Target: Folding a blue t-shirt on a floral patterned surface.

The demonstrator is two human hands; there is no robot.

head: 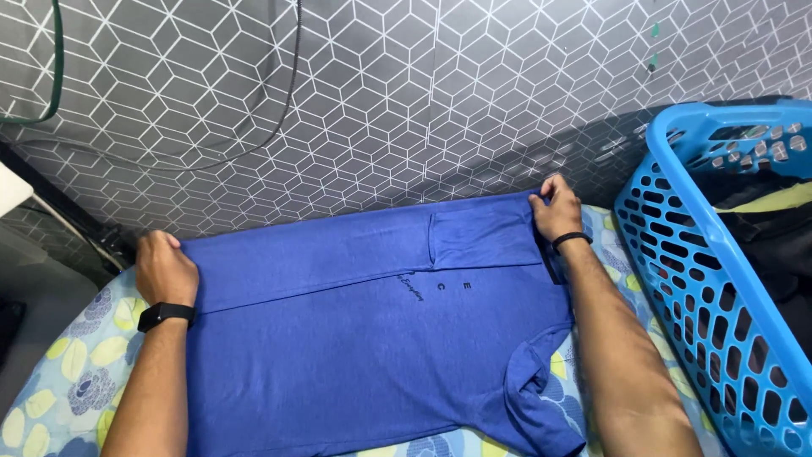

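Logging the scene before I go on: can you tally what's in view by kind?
Blue shirt: 1
Blue laundry basket: 1
Black wristbands: 2, one by the left hand, one by the right hand
Floral sheet: 1
Total: 5

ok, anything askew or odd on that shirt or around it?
Little stands out. The blue shirt lies flat on the floral sheet, far edge folded over, left hand and right hand gripping that fold. Only its lower right sleeve is rumpled.
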